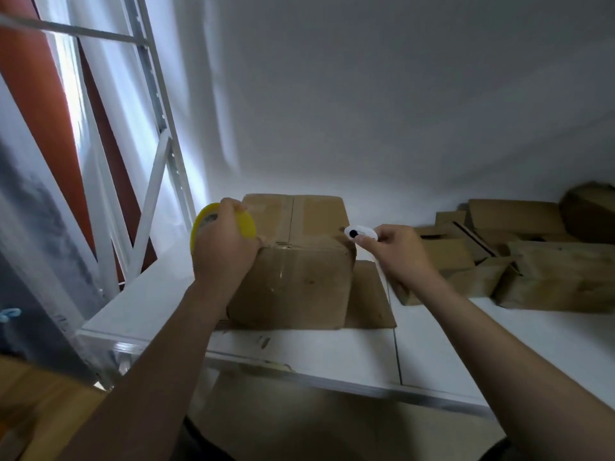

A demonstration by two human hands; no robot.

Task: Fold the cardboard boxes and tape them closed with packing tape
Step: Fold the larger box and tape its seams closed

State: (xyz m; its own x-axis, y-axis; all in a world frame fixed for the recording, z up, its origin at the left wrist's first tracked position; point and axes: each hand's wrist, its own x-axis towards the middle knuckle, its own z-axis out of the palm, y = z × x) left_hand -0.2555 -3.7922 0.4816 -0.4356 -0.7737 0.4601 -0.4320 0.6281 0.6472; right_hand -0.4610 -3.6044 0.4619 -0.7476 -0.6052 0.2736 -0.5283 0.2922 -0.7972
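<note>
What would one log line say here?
left hand: grips yellow tape roll at box edge | right hand: holds white cutter | box: flaps closed, on shelf

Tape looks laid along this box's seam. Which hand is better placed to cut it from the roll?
Probably the right hand: it pinches the white cutter beside the top right corner of the box. The left hand is busy gripping the yellow tape roll at the box's left edge.

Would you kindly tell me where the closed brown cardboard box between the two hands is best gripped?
Take the brown cardboard box by its left and right walls, a palm on each, reaching from the near side; its walls are flat, with no handle.
</note>
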